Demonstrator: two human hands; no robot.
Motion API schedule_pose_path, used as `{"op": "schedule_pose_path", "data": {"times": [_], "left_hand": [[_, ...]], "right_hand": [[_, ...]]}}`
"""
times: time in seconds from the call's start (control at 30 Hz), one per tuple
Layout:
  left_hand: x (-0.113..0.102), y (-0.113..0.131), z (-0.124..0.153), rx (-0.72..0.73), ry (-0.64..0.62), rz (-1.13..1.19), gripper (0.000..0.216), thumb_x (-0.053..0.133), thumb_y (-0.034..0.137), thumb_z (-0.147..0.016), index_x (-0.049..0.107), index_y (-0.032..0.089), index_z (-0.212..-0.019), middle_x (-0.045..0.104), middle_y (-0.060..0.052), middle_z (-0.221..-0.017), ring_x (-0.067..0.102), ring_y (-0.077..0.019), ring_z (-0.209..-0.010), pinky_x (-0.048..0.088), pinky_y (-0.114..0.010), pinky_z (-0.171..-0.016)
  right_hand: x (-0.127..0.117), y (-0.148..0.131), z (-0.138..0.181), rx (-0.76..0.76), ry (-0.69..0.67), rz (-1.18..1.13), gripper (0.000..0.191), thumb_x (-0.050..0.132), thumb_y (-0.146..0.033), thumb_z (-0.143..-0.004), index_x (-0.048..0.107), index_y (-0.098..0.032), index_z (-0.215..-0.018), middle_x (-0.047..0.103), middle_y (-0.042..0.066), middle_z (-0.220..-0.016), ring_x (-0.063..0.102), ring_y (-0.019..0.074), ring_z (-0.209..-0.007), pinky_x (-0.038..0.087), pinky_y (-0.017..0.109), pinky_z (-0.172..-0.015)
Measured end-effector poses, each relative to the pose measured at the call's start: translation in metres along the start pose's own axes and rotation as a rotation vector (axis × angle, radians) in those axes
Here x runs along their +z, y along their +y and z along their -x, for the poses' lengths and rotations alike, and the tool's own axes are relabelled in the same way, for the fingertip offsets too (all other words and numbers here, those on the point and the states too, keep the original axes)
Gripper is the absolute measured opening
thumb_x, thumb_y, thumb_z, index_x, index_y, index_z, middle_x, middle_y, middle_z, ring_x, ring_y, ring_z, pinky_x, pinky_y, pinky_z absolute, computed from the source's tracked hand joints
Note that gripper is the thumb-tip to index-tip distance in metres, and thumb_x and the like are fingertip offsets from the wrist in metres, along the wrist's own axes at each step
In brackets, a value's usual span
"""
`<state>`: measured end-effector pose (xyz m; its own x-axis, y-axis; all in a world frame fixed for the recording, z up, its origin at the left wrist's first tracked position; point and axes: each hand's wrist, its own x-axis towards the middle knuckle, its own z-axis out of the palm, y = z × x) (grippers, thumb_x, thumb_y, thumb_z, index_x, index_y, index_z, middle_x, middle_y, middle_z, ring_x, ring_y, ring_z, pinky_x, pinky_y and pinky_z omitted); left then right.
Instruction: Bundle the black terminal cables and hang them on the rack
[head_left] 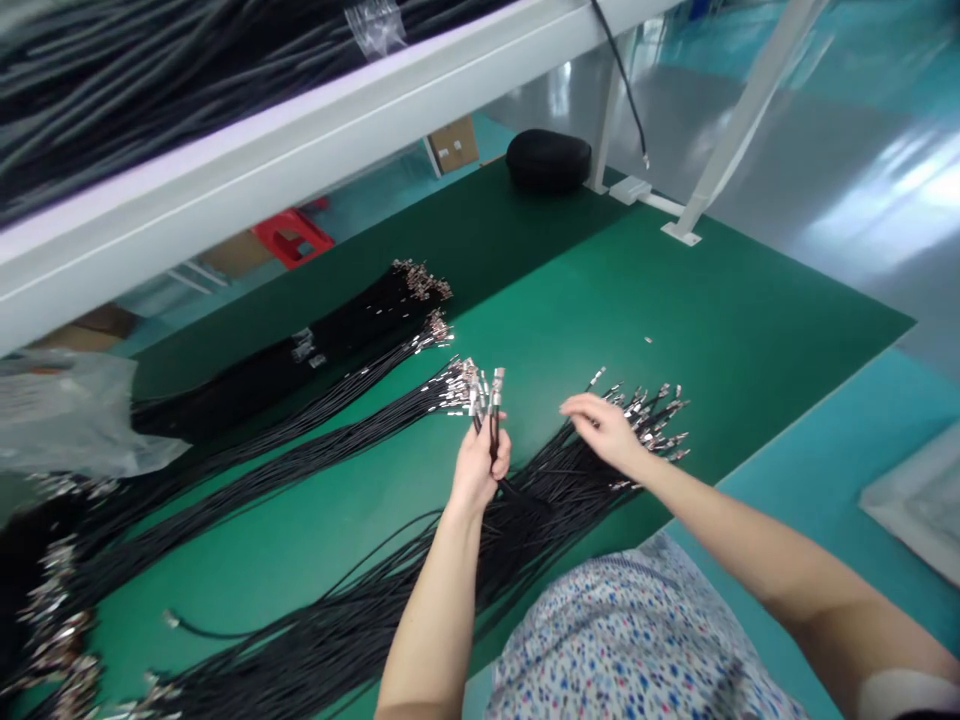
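Observation:
My left hand [480, 465] is closed around several black cables [493, 425], whose silver metal terminals [496, 382] point up above the fist. To its right, my right hand [606, 430] is over the terminal end of a loose pile of black cables [555, 500], its thumb and fingers drawn together. One cable tip [598, 377] sticks out just beyond these fingers; whether they grip it is hidden. More metal terminals [660, 425] fan out past the right hand. The pile runs under my left forearm to the lower left.
Sorted cable bundles [360, 420] lie on the green tabletop [750, 300], beside a darker bundle [337, 340]. A white shelf beam [300, 160] crosses above, carrying more cables [187, 80]. A black case [547, 160] stands near the shelf post. Clear plastic [67, 410] lies at left.

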<state>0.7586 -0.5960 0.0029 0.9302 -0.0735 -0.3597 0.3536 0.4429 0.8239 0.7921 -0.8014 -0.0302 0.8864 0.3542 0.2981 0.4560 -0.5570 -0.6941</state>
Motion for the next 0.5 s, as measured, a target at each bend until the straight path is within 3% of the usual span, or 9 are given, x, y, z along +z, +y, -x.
{"op": "schedule_pose_path", "data": {"times": [0.07,0.13,0.27,0.43,0.5], "left_hand": [[-0.002,0.001,-0.001,0.000,-0.031,0.137,0.043,0.049,0.055,-0.076,0.050,0.016,-0.095,0.032,0.008,-0.048,0.025,-0.0024,-0.032,0.016,-0.015,-0.031],[0.000,0.000,-0.008,-0.011,-0.066,0.202,0.046,0.050,0.057,-0.074,0.051,0.014,-0.090,0.030,0.007,-0.050,0.026,-0.0023,-0.035,0.017,-0.015,-0.032],[0.010,-0.008,-0.029,-0.087,-0.061,0.078,0.037,0.064,0.044,-0.068,0.041,0.016,-0.071,0.032,0.008,-0.051,0.027,-0.0012,-0.036,0.015,-0.015,-0.033],[0.013,-0.009,-0.043,-0.136,-0.077,-0.049,0.038,0.062,0.044,-0.070,0.034,0.018,-0.068,0.033,0.009,-0.051,0.026,-0.0010,-0.033,0.013,-0.015,-0.032],[0.010,-0.008,-0.043,-0.133,-0.079,-0.049,0.038,0.061,0.043,-0.071,0.033,0.018,-0.069,0.033,0.009,-0.051,0.027,-0.0010,-0.033,0.014,-0.015,-0.032]], "right_hand": [[-0.003,0.035,-0.003,0.195,-0.084,0.058,0.025,0.039,-0.017,-0.084,0.062,-0.016,-0.090,0.065,0.005,-0.089,0.058,0.0137,-0.082,0.044,0.028,-0.076],[-0.004,0.065,-0.010,0.223,-0.194,0.197,0.023,0.043,-0.016,-0.082,0.063,-0.016,-0.093,0.065,0.005,-0.091,0.057,0.0148,-0.084,0.043,0.027,-0.078],[0.003,0.087,-0.033,-0.042,-0.391,0.537,0.026,0.043,-0.011,-0.081,0.062,-0.017,-0.097,0.060,0.008,-0.102,0.049,0.0191,-0.098,0.036,0.030,-0.080],[0.011,0.078,-0.061,-0.255,-0.660,0.769,0.020,0.043,-0.012,-0.081,0.063,-0.013,-0.075,0.058,0.011,-0.086,0.048,0.0199,-0.085,0.030,0.031,-0.073],[0.011,0.071,-0.063,-0.296,-0.677,0.777,0.020,0.043,-0.013,-0.081,0.062,-0.013,-0.074,0.057,0.010,-0.085,0.047,0.0200,-0.084,0.029,0.032,-0.073]]}}
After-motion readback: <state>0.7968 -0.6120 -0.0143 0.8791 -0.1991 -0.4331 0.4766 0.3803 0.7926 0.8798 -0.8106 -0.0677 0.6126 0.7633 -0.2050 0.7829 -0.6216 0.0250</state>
